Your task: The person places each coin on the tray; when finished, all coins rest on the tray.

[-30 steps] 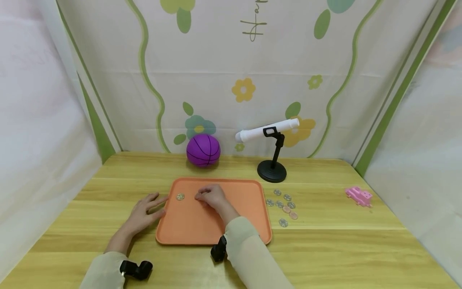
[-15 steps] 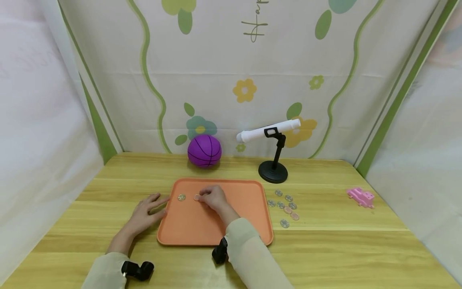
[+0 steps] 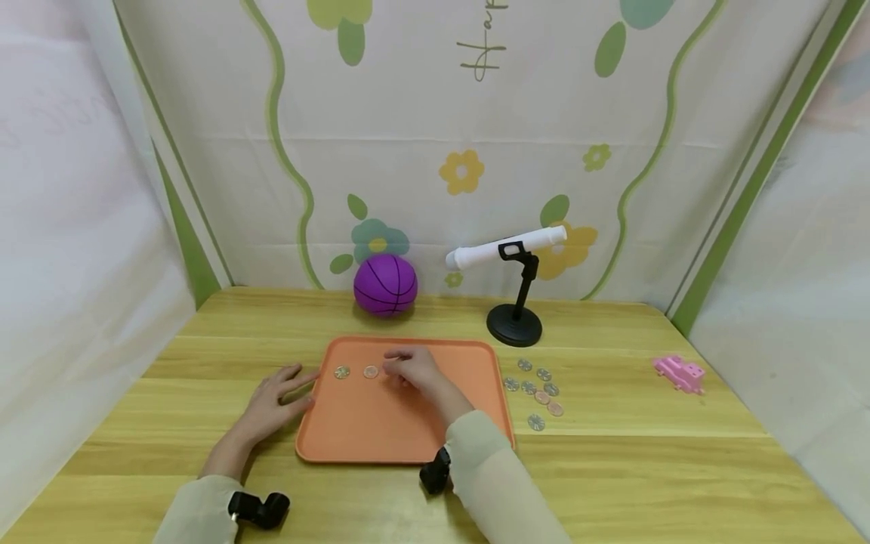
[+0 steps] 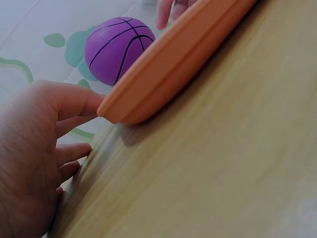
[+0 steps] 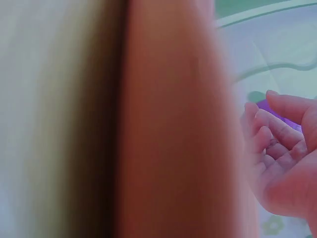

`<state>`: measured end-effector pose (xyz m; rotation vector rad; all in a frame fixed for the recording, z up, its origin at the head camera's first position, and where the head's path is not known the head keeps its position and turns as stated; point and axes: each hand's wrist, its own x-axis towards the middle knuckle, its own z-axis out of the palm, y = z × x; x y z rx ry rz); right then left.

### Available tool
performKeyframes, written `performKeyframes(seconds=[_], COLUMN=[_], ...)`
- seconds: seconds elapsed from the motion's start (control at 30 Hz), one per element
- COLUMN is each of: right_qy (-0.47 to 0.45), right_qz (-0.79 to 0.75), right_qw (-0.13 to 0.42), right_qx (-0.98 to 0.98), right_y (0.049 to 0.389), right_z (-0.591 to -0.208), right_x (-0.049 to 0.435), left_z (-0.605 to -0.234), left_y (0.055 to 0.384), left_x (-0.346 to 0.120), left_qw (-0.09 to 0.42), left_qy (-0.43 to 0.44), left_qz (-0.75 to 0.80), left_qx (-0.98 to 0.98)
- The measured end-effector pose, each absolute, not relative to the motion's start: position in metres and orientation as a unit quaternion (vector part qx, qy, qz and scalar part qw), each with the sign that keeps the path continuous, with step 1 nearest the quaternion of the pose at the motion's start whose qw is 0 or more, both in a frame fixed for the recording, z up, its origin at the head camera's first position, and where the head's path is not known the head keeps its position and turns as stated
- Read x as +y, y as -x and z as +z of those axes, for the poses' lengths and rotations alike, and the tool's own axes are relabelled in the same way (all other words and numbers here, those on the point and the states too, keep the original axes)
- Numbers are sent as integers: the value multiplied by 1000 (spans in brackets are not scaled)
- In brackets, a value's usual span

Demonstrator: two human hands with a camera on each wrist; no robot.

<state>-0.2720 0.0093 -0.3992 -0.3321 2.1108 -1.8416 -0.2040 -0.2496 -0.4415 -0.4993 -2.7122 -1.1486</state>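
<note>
"Gripping anything with the right hand (image 3: 413,369)?"

"Holding nothing visible. Relaxed in the right wrist view, with loosely bent fingers and a thumb set apart. Over the orange tray (image 3: 381,431), just beside a coppery coin (image 3: 370,372); cannot tell about contact with the tray's surface."

"And with the left hand (image 3: 268,404)?"

"Touching the tray's left rim with spread fingers, clasping nothing."

"Finding coins where?"

"Toward the far left of the tray: that coppery coin, with a golden coin (image 3: 342,372) lying apart to its left. Just past the right rim, on the wooden table (image 3: 612,476): six silvery coins (image 3: 529,387) and two more coppery coins (image 3: 541,397), loosely grouped."

"Seeing what else?"

"Behind the tray, a purple ball (image 3: 385,285); farther right, a white microphone (image 3: 479,255) tilted on a black stand (image 3: 514,325); near the table's right edge, a pink toy (image 3: 680,373)."
</note>
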Motion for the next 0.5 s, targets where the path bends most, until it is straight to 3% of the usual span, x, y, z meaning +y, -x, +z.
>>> performKeyframes(seconds=[0.17,0.5], right_qy=[134,159], right_qz=[-607,-592], right_qw=[148,106], right_qx=[769,783], right_y=[262,273], right_z=[-368,-363], right_x=[30,81], left_z=[-441,-443], left_y=[204,203], left_x=[-250,-251], left_qw=[73,80], left_qy=[166,168], left_qz=[-389,-383], left_qx=[-903,-905])
